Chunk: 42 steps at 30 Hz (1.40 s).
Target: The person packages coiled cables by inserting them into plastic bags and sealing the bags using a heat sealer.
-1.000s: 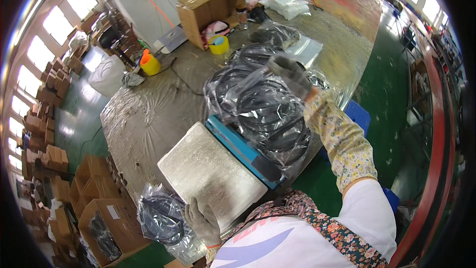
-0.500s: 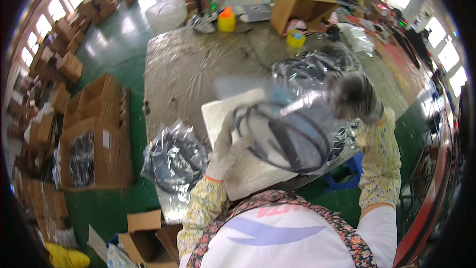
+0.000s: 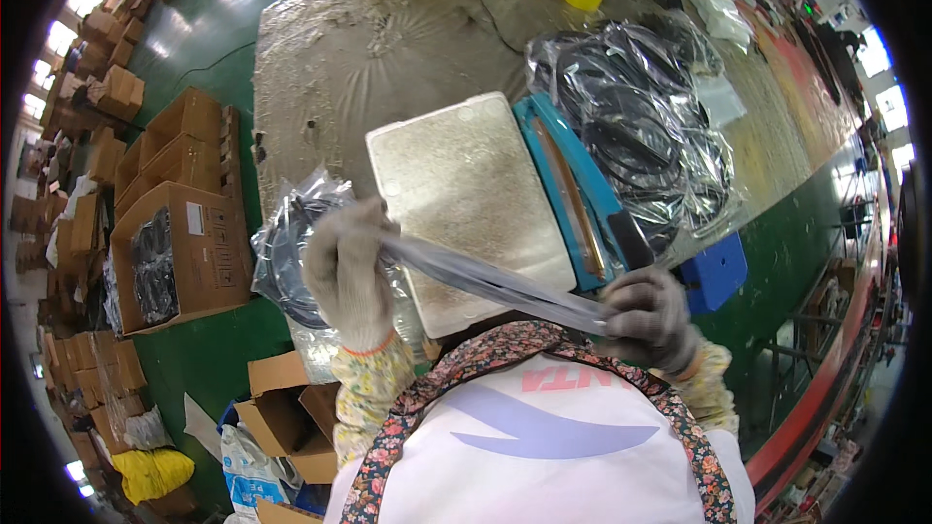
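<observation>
And now the bag [image 3: 497, 285] has swung edge-on, stretched above the slab [image 3: 466, 189]; left hand [image 3: 351, 270] and right hand [image 3: 649, 320] each pinch an end, apparently giving firm two-handed control.

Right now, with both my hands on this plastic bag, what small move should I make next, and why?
I'd probably lower the plastic bag flat onto the pale board. Your left hand and right hand hold it stretched by its two ends, seen nearly edge-on, and the board beside the teal device offers a flat surface with nothing on its visible face.
</observation>
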Each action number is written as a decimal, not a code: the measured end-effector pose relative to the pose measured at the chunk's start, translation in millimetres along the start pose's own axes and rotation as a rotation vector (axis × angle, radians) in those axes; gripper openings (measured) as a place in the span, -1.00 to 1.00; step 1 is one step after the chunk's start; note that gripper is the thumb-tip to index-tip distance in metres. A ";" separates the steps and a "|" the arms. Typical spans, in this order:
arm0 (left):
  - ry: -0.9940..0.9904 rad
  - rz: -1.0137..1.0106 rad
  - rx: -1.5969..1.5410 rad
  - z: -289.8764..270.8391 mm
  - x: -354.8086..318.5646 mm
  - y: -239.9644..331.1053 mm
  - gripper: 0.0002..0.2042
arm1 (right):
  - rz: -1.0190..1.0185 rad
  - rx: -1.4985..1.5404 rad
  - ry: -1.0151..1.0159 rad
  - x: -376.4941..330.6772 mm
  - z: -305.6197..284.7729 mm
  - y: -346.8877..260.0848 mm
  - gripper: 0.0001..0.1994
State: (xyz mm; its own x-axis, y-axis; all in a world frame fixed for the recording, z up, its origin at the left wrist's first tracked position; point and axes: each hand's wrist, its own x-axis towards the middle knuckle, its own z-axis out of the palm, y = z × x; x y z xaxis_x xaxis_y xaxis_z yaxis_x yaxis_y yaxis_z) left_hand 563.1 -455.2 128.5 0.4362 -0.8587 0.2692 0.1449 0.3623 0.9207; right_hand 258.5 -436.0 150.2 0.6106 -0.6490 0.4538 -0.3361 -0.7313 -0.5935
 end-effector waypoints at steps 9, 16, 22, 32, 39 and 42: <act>-0.838 -0.257 1.218 118.8 47.1 -204.6 -0.72 | 1.374 0.397 0.068 -140.6 125.9 98.1 -0.73; -0.859 -0.467 1.206 162.1 50.8 -211.1 -0.61 | 0.912 0.474 0.163 -262.3 110.3 192.0 -0.58; -0.843 -0.676 1.125 139.8 63.6 -233.7 -0.56 | 0.789 0.685 0.462 -29.8 12.9 89.4 -0.39; -0.712 -0.591 1.316 143.0 61.1 -222.2 -0.57 | 0.646 -0.636 -0.146 -65.0 97.0 123.5 -0.33; -0.568 0.259 1.310 61.5 24.0 -177.0 -0.43 | 0.626 -0.688 -0.110 -74.0 92.6 125.8 -0.31; -0.659 0.313 1.324 28.4 -20.8 -149.7 -0.33 | 0.588 -0.692 -0.114 -71.4 90.7 124.5 -0.32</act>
State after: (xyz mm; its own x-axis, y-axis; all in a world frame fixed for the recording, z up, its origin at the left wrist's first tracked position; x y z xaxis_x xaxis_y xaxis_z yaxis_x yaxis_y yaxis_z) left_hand 507.1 -501.9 -6.9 -0.2198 -0.9455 0.2404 -0.9135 0.2859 0.2894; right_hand 238.0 -461.7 -16.4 0.2595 -0.9590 0.1143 -0.9478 -0.2756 -0.1606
